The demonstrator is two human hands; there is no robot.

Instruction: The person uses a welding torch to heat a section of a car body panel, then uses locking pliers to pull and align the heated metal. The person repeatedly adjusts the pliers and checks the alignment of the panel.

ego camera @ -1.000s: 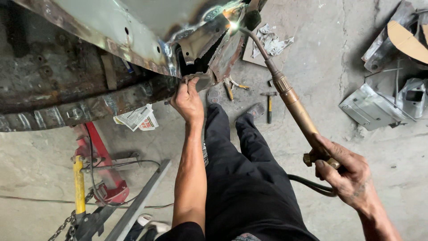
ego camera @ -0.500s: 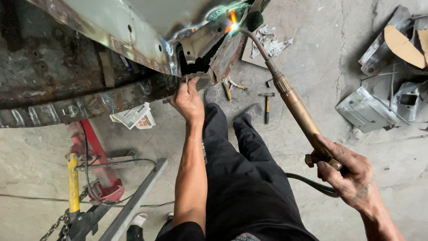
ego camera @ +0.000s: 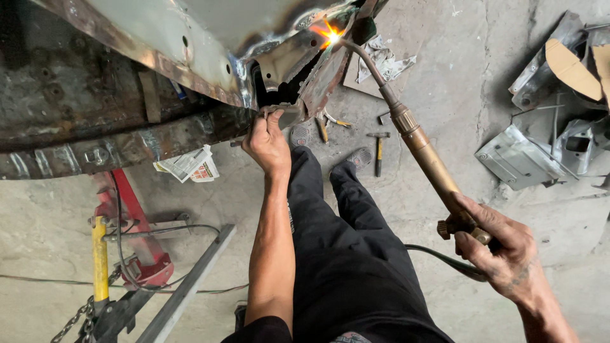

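Note:
My right hand (ego camera: 502, 251) grips the handle of a brass gas torch (ego camera: 426, 152). Its bent tip reaches up to a rusty vehicle body panel (ego camera: 190, 44), where a bright orange flame (ego camera: 328, 33) burns against the metal. My left hand (ego camera: 268, 141) is raised and pinches a small grey metal piece (ego camera: 286, 114) at the lower edge of the panel's opening. A dark hose (ego camera: 445, 259) runs from the torch behind my black trousers (ego camera: 343, 254).
A hammer (ego camera: 379, 151) and small tools lie on the concrete floor past my feet. Bent sheet-metal scraps (ego camera: 515, 155) and cardboard sit at right. A red jack (ego camera: 136, 222), a yellow-handled tool (ego camera: 100, 257), a chain and a metal bar (ego camera: 187, 289) are at lower left. Folded paper (ego camera: 187, 165) lies under the body.
The view has shifted slightly. The flame at the torch tip has turned brighter and more orange. Both hands keep their hold in about the same places.

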